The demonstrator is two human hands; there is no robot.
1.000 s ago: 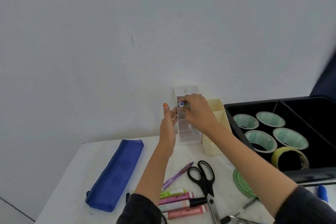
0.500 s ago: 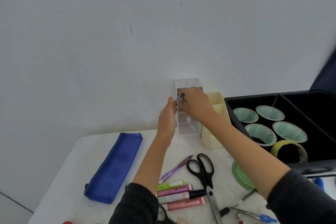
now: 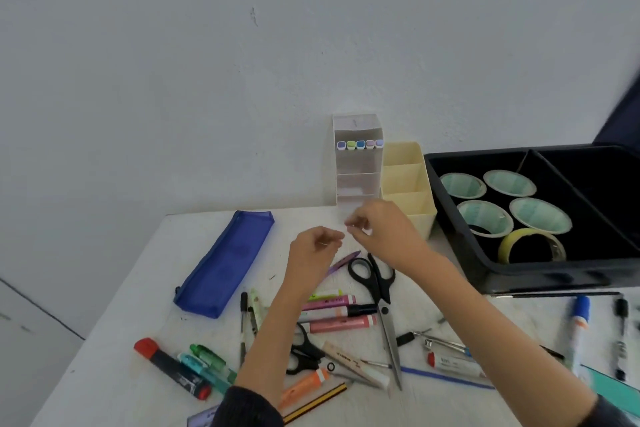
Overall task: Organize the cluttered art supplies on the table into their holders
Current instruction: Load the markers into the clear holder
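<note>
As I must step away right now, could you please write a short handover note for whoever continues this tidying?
Left hand and right hand: both loosely curled, apparently empty, above the table before the clear holder.
Done: five markers in its top tier; tape rolls in the black bin.
Left: scissors, highlighters, pens and tubes loose on the table; cream organizer looks empty.

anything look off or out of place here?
Nothing visibly spilled or broken. Pens, highlighters and two scissors lie criss-crossed on the table, outside any holder. The clear holder has markers only in its top tier. In the black bin, the yellow tape roll stands tilted while four green-lined rolls lie flat.
</note>
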